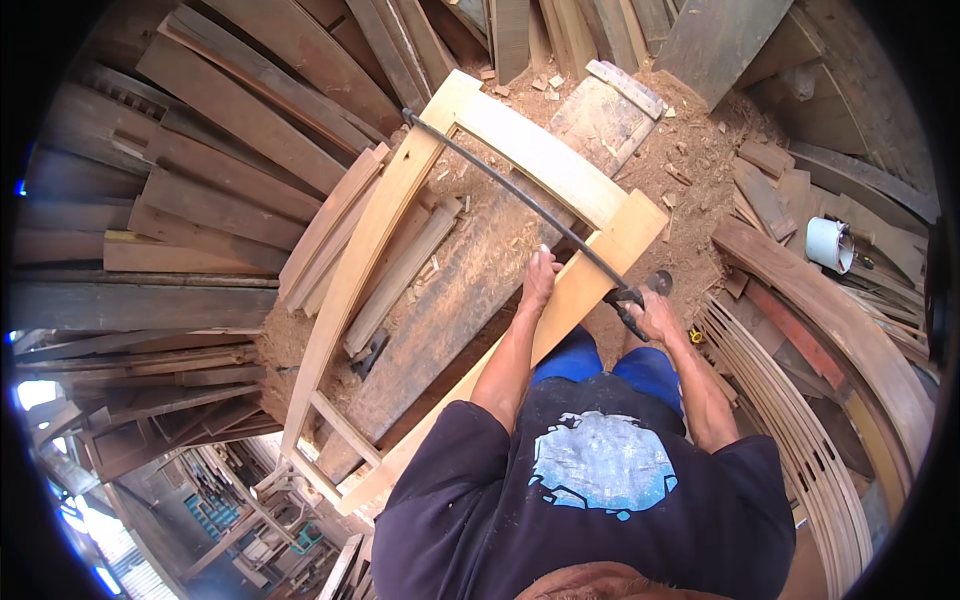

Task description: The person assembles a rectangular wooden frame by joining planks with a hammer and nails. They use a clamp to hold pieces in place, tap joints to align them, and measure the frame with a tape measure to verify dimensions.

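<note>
A pale wooden frame (360, 258) with curved members lies at a slant in front of me. A long dark bar clamp (500, 180) spans its far end, from the upper left corner to the near right one. My right hand (655, 315) is closed around the clamp's dark handle end (628, 312), beside the frame's near right corner. My left hand (541, 275) is beside the inner edge of the near rail (572, 290), just below the clamp bar. Its fingers are curled, and whatever they hold is hidden.
Beneath the frame is a worn plank bench (455, 285) with shavings and loose wood strips (405, 280). Stacked boards (230, 200) fan out on the left. Curved slats (790, 420) and a curved beam (830, 300) lie on the right, near a white cylindrical container (828, 245). Sawdust (690, 190) covers the ground.
</note>
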`<state>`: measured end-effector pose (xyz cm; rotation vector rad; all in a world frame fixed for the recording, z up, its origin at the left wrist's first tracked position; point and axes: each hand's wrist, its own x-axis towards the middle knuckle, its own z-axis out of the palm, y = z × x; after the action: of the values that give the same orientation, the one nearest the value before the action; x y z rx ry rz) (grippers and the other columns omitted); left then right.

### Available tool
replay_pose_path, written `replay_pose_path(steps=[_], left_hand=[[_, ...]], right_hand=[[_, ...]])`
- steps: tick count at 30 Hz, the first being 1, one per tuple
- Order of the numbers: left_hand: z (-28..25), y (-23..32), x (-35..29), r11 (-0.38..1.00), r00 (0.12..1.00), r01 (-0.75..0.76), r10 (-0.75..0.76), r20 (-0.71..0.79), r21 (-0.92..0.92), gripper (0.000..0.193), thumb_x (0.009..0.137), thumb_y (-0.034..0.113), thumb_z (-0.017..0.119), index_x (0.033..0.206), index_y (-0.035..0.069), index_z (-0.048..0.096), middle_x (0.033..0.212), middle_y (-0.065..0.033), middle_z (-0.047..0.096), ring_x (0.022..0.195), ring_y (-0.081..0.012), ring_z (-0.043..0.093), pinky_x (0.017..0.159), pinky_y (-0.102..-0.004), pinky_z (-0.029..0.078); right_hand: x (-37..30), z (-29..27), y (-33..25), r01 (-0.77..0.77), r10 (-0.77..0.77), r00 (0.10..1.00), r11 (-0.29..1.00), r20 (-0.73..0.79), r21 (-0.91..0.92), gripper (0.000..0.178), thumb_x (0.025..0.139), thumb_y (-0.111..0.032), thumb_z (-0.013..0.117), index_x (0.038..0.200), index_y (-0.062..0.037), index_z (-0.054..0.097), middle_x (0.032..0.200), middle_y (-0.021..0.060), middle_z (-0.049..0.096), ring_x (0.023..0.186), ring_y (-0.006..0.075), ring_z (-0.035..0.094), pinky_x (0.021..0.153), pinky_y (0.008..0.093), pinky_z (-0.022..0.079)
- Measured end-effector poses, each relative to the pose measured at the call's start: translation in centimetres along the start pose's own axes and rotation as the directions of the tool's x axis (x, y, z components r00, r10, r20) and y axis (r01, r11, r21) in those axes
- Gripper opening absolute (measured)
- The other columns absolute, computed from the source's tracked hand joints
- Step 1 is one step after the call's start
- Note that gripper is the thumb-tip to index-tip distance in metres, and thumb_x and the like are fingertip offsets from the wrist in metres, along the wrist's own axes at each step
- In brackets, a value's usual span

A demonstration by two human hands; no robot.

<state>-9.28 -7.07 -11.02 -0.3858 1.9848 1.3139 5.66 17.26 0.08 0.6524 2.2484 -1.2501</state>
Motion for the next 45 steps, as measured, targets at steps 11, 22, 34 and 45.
replay_pose_path(steps=[11,22,34,45], left_hand=[[-2.1,15.6,10.6,0.346,0.962,0.108,-0.273,0.010,-0.932,0.054,0.101,0.067,0.038,0.089,0.016,0.052,0.068,0.0008,0.049,0.057,-0.0146,0.047,0.052,-0.0323,0.043],[0.0,19.7,4.8,0.338,0.957,0.108,0.221,0.191,-0.935,0.044,0.092,0.052,0.067,0.098,0.009,0.057,0.092,-0.0104,0.067,0.086,-0.0298,0.067,0.083,-0.0466,0.057],[16.6,27.2,-2.7,0.701,0.787,0.320,0.178,0.591,-0.638,0.054,0.101,0.061,0.042,0.101,0.007,0.050,0.101,-0.0200,0.067,0.104,-0.0431,0.067,0.095,-0.0633,0.052],[36.8,26.9,-14.2,0.658,0.706,0.505,0.057,0.706,-0.559,0.036,0.101,0.047,0.058,0.095,0.012,0.051,0.085,-0.0098,0.061,0.083,-0.0259,0.063,0.081,-0.0412,0.056]], right_hand=[[-0.8,1.2,-1.8,-0.085,0.071,0.980,0.994,-0.186,-0.067,0.024,0.086,-0.025,0.061,0.091,-0.0017,0.066,0.088,0.0278,0.067,0.089,0.0476,0.065,0.078,0.0526,0.050],[-2.7,-2.5,-1.0,-0.081,0.097,0.980,0.992,-0.176,0.092,0.033,0.084,-0.031,0.073,0.093,0.0003,0.069,0.076,0.0199,0.066,0.073,0.0327,0.064,0.069,0.0439,0.048],[-20.4,-18.1,1.7,-0.375,0.297,0.749,0.927,-0.593,-0.010,0.041,0.080,-0.039,0.079,0.094,-0.0030,0.066,0.075,0.0195,0.066,0.077,0.0387,0.067,0.070,0.0479,0.049],[-33.9,-24.9,0.1,-0.578,0.419,0.585,0.816,-0.695,0.005,0.028,0.089,-0.028,0.069,0.096,-0.0008,0.066,0.079,0.0242,0.065,0.082,0.0469,0.063,0.071,0.0515,0.046]])
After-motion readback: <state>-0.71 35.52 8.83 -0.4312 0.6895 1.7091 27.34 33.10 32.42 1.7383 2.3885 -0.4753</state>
